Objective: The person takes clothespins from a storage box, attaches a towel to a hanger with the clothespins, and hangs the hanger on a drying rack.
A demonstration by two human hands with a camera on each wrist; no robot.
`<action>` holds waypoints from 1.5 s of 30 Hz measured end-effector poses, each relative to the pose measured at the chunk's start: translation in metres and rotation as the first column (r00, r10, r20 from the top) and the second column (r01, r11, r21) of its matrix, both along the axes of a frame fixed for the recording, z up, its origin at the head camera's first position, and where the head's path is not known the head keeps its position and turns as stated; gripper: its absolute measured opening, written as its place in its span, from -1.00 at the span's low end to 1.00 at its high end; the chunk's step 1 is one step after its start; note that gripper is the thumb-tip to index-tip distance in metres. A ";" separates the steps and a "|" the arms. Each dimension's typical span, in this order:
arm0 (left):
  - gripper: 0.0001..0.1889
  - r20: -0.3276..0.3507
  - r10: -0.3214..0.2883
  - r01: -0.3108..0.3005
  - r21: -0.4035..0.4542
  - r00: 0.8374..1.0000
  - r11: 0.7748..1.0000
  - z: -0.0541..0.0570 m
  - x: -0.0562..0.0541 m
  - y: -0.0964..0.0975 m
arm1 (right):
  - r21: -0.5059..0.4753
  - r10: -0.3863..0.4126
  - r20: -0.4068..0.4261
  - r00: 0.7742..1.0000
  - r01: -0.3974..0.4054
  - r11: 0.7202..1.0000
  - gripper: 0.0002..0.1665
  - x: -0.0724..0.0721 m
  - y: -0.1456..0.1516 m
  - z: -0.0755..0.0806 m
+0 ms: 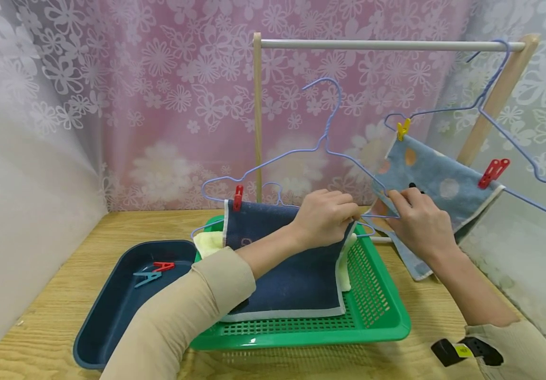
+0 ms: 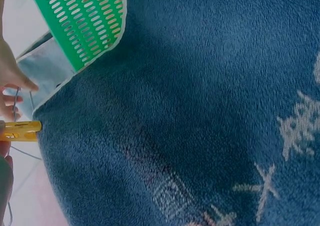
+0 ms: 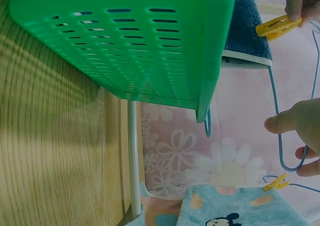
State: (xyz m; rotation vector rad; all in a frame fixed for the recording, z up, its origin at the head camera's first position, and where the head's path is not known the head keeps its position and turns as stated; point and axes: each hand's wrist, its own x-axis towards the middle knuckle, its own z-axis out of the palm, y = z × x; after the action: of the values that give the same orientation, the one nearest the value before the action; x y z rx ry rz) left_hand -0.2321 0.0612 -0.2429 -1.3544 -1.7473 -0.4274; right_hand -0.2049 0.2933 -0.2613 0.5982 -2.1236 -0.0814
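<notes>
Though the navy cloth [image 1: 297, 279] has its left corner clipped, the left hand [image 1: 327, 219] pinches a yellow plastic clip [image 2: 23, 131] opposite; the right hand [image 1: 420, 221] holds an unhung blue wire hanger [image 1: 326, 136].

Below left hand [image 1: 327, 216]: towel [image 1: 297, 279], matt, napped cloth; basket [image 1: 301, 340], glossy plastic. In right hand [image 1: 417, 219]: hanger [image 1: 326, 136], smooth wire.

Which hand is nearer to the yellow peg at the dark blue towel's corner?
The person's left hand: it pinches the yellow peg at the towel corner. The right hand is apart from it, farther right, gripping the hanger end.
</notes>
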 end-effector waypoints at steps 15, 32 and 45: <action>-0.66 -0.065 0.048 -0.047 0.010 0.997 0.999 -0.006 -0.003 0.009 | -0.009 0.002 0.003 1.000 -0.002 1.000 -0.30 0.002 0.002 -0.002; -0.73 -0.100 0.236 -0.251 -0.173 0.967 0.953 -0.006 -0.001 0.006 | 0.004 0.007 0.003 1.000 -0.007 1.000 -0.29 0.001 0.001 0.000; -0.70 -0.335 0.355 -0.440 -0.224 0.873 0.869 -0.002 0.002 0.002 | 0.006 0.010 -0.006 1.000 -0.010 1.000 -0.28 -0.001 0.000 0.000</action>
State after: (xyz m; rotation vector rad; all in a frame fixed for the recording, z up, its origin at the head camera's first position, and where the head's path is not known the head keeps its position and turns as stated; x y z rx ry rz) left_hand -0.2305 0.0637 -0.2445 -1.1335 -1.8325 0.2628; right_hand -0.2056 0.2938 -0.2617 0.6111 -2.1151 -0.0834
